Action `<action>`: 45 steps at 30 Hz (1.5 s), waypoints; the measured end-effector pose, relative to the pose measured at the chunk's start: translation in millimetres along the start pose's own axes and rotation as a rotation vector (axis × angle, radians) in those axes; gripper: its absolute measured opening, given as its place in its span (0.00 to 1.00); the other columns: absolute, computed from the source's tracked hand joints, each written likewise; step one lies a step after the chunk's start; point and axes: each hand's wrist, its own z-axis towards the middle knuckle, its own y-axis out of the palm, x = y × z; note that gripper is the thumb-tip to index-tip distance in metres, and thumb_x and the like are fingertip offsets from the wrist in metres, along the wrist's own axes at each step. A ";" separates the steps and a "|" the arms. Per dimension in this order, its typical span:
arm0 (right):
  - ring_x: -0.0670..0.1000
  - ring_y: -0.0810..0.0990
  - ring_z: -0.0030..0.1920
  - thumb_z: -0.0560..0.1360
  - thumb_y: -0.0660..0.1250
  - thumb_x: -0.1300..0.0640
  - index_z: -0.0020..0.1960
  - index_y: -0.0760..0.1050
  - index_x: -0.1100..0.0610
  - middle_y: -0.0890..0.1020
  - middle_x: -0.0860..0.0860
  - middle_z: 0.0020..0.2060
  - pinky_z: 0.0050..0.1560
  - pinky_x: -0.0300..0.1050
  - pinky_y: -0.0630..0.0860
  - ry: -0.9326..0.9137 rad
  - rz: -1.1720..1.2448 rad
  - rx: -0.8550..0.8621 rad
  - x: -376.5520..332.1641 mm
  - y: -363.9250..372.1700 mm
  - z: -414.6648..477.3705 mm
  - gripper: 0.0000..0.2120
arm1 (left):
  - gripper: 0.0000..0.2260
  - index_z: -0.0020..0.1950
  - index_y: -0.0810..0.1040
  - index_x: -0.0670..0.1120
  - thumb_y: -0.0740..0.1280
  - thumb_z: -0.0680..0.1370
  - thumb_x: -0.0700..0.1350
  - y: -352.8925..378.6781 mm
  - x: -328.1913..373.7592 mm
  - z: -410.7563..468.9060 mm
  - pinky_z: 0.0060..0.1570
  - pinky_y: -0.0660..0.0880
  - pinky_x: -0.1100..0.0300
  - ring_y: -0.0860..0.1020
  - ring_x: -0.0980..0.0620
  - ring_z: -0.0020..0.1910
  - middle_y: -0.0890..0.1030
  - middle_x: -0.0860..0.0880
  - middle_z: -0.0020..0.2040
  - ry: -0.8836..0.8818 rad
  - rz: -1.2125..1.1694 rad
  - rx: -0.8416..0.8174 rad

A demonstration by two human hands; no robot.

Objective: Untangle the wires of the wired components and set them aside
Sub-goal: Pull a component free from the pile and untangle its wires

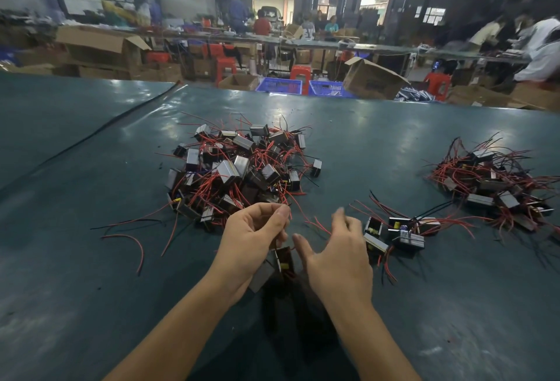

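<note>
On the dark teal table (91,289), right in the middle, there's a big tangled heap of small black-and-silver boxy components (239,168) with red and black leads going everywhere. The left hand (254,235) is up just in front of that heap. Its grip is clamped on some thin red wires (295,203), thumb and fingertips pinched together, and those wires run back into the pile.

One black component with a yellow bit (284,261) sits right under that hand, between the two wrists. Can't tell if it's dangling or touching the table tbh.

The right hand (339,250) is just beside it with its grip apart, fingers spread and holding nothing. The fingertips are kinda blurry.

Just to the right of that hand there's a small cluster of the same wired components (400,233) lying on the table. Further right, well apart from the main heap, is a second pile of them (497,183). A couple of loose red and black wires (138,244) lie off to the left.

Past the far edge of the table you get blue plastic crates (281,85), red plastic stools (300,73), open cardboard boxes (372,79) and people at long benches.
</note>
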 end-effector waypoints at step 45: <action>0.44 0.81 0.40 0.76 0.70 0.60 0.45 0.80 0.54 0.82 0.46 0.39 0.37 0.37 0.78 -0.363 0.713 0.157 1.1 7.8 -1.7 0.02 | 0.03 0.44 0.85 0.45 0.71 0.75 0.40 -12.6 2.3 3.3 0.40 0.77 0.67 0.82 0.55 0.37 0.86 0.46 0.39 0.001 0.267 -0.112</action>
